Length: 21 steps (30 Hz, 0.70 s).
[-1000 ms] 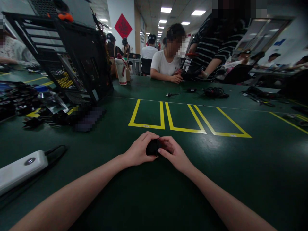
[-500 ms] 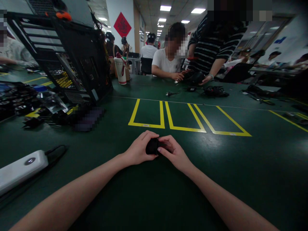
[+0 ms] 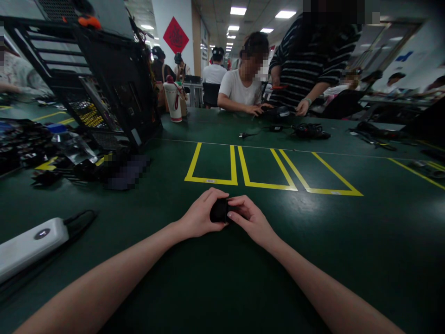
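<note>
A small black object (image 3: 219,211) with a raised rim on its right side is between my two hands, above the green table (image 3: 215,287). My left hand (image 3: 200,214) curls around its left side, thumb below and fingers over the top. From the right, my right hand (image 3: 248,217) pinches its rim with thumb and fingertips. Both hands are closed on it, and they hide much of its shape, so its exact kind does not show. Just beyond the hands lie yellow tape outlines (image 3: 212,181) on the tabletop.
At left stand a black computer case (image 3: 104,83), a plastic bottle (image 3: 74,144) and a white power strip (image 3: 33,246). A paper cup (image 3: 173,102) is farther back. Across the table, two people handle a dark object (image 3: 278,112) near coiled black cables (image 3: 311,131).
My hands and the black object keep nearly the same pose. Across the table, the dark object has been lowered, and the standing person's hand has come off it.
</note>
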{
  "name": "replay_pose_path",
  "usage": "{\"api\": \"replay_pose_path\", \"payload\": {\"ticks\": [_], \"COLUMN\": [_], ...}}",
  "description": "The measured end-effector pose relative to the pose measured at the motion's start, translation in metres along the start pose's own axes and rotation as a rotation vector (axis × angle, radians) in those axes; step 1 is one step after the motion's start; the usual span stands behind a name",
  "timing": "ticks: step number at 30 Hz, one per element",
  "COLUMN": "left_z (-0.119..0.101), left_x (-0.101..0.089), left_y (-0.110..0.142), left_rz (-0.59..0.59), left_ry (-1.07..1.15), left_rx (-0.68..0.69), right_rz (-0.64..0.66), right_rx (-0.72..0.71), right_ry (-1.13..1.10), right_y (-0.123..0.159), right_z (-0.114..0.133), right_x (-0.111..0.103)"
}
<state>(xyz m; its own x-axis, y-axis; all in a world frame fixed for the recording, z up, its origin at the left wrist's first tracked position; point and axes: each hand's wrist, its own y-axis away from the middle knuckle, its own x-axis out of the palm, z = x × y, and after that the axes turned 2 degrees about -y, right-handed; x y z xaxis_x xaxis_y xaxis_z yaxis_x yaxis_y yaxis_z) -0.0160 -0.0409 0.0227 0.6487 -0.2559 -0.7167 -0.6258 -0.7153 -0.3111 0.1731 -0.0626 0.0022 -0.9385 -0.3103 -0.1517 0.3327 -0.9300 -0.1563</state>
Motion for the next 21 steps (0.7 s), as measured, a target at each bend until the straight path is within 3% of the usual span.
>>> {"api": "replay_pose_path", "payload": {"ticks": [5, 13, 17, 21], "left_z": [-0.004, 0.005, 0.012, 0.011], "left_x": [-0.003, 0.002, 0.007, 0.005], "left_y": [0.0, 0.0, -0.001, -0.001], "left_rz": [0.011, -0.038, -0.079, -0.036], "left_ry": [0.021, 0.03, 0.028, 0.077], "left_rx": [-0.028, -0.037, -0.033, -0.065], "right_rz": [0.022, 0.036, 0.027, 0.023], "right_rx": [0.063, -0.064, -0.045, 0.0], "right_ry": [0.061, 0.103, 0.08, 0.107], "right_y": [-0.001, 0.003, 0.0, -0.002], "right_z": [0.004, 0.001, 0.0, 0.001], "right_x": [-0.001, 0.0, 0.001, 0.0]}}
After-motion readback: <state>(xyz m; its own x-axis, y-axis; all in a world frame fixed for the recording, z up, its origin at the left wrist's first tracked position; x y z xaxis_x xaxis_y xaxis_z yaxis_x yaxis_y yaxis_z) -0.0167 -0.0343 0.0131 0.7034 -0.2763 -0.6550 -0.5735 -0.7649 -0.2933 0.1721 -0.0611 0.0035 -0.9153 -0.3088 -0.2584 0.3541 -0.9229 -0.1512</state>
